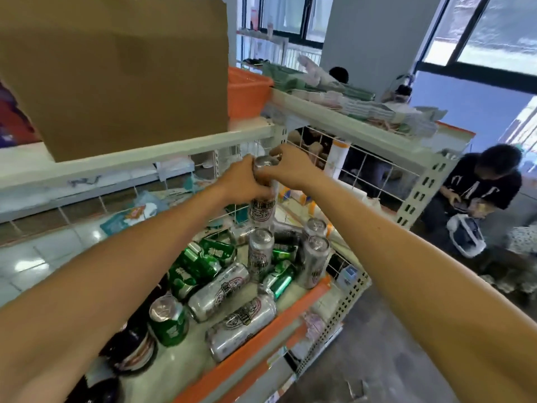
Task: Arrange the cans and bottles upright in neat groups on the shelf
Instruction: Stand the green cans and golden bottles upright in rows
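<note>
The left grip (247,181) and the right grip (292,170) are both clamped on one silver can, the held can (261,209), with fingers curled round its upper part at centre frame. The held can is upright and raised above the shelf (293,311); whether its base touches anything below cannot be told. Just beneath it are three standing cans (261,254), silver, one at centre and two touching each other toward the right. Two lying cans (241,327), also silver, rest on their sides near the orange front edge of the shelf, lower centre. Several green cans (215,253) lie jumbled left of centre, some touching the lying cans. One upright green can (168,321) stands at lower left. Dark bottles (132,344) sit in the lower left, partly hidden by the left forearm. On the tier above, upper left, a box (116,77) stands with an orange basket (247,94) just beside it. A person (479,187) sits at the right edge.
</note>
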